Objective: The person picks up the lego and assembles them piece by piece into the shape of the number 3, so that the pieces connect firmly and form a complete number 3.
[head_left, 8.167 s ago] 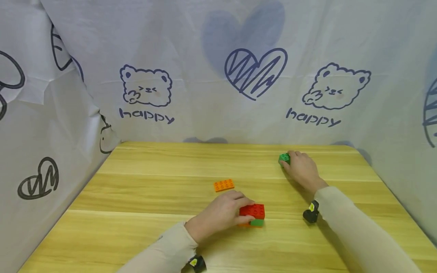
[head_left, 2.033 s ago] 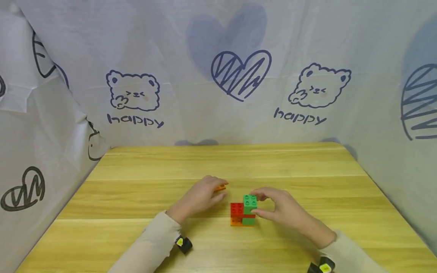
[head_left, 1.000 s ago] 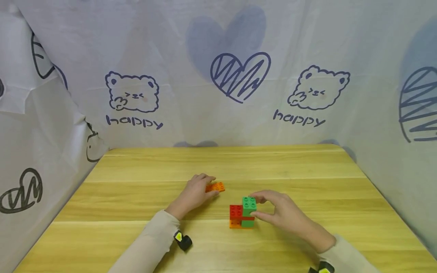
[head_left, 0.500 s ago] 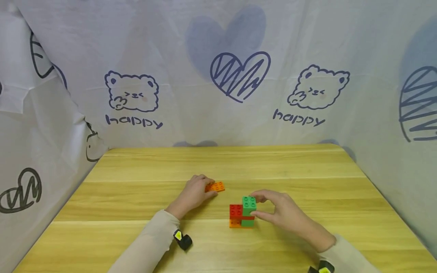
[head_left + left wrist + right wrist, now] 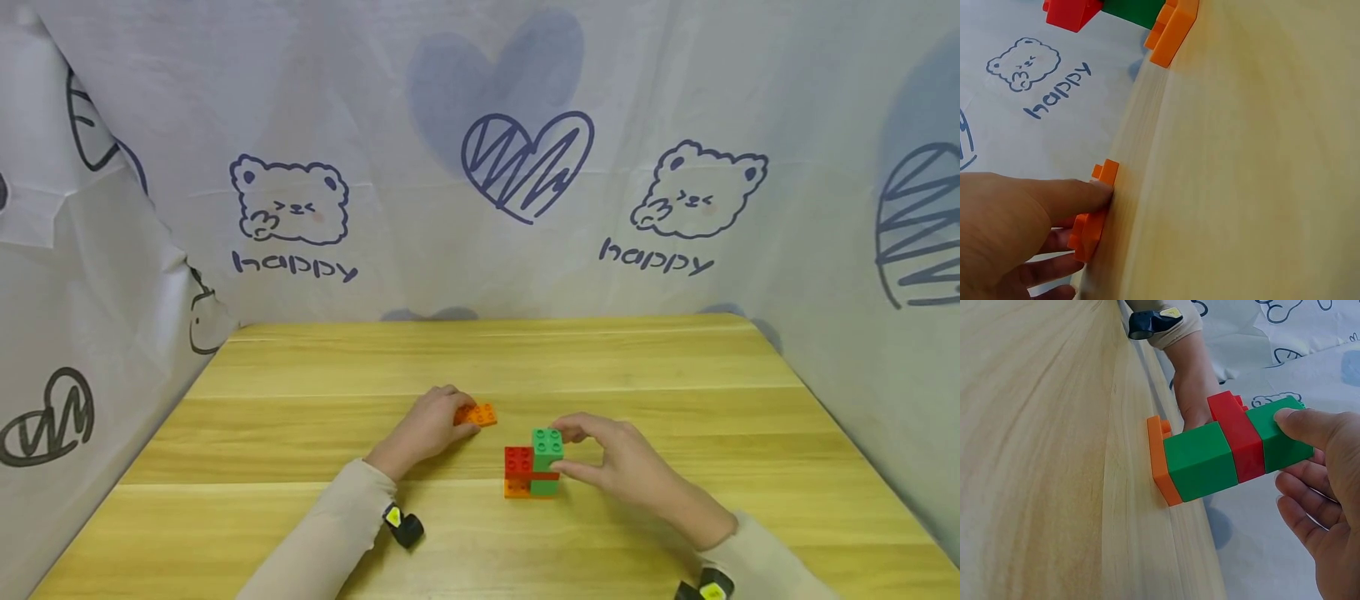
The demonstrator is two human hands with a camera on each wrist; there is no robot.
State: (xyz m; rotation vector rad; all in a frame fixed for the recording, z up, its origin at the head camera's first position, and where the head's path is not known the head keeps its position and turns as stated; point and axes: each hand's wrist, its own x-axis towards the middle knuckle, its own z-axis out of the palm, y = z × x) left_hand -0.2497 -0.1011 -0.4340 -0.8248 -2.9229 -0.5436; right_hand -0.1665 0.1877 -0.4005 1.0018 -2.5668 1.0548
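1. Left hand (image 5: 426,425) pinches an orange plate (image 5: 483,414) on the tabletop (image 5: 315,371), eleven o'clock from the stack (image 5: 534,476).
2. Right hand (image 5: 630,462) grips the stack's green top block (image 5: 547,448), seemingly; far side hidden.
3. Likely light, stiff plastic; hold by edges.

Wooden table (image 5: 645,367): a flat orange brick (image 5: 483,414) lies nearer the far edge than a standing stack of bricks (image 5: 529,467).
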